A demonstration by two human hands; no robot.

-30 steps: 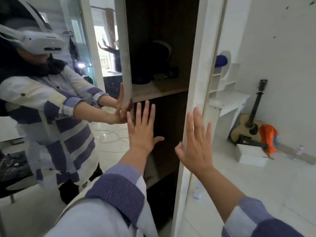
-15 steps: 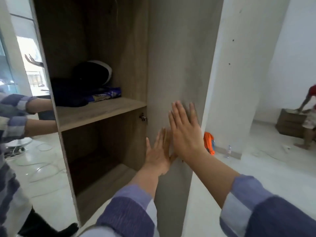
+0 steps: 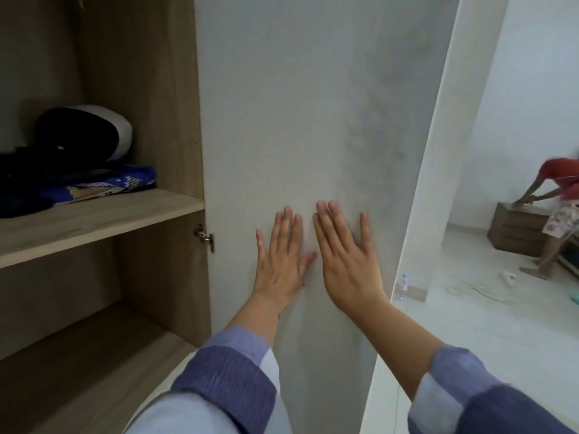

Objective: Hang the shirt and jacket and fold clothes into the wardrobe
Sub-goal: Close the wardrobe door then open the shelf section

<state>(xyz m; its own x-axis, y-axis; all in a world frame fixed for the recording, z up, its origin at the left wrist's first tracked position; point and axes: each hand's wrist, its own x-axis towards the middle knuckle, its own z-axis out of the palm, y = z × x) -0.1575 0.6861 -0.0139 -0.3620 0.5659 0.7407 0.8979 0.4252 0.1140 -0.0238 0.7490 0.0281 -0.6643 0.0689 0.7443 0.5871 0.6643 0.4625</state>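
Observation:
The wardrobe stands open on the left, with a wooden shelf (image 3: pixel 94 220) and a bare lower compartment (image 3: pixel 78 355). Its grey-white door (image 3: pixel 297 120) is swung out in front of me. My left hand (image 3: pixel 282 261) and my right hand (image 3: pixel 347 261) lie flat side by side on the door's inner face, fingers spread, holding nothing. On the shelf lie dark folded clothes (image 3: pixel 22 189), a blue patterned cloth (image 3: pixel 109 184) and a black-and-white rounded object (image 3: pixel 87 133). No shirt or jacket on a hanger shows.
A metal hinge (image 3: pixel 205 236) joins the door to the wardrobe's side panel. Right of the door, a person in a red top (image 3: pixel 557 208) bends over a brown drawer unit (image 3: pixel 517 230). A plastic bottle (image 3: pixel 402 286) and a loose cable (image 3: pixel 470 289) lie on the white floor.
The door has swung further open to the right with both hands pressed on it. My view turned right; the mirror reflection on the left door has left the frame.

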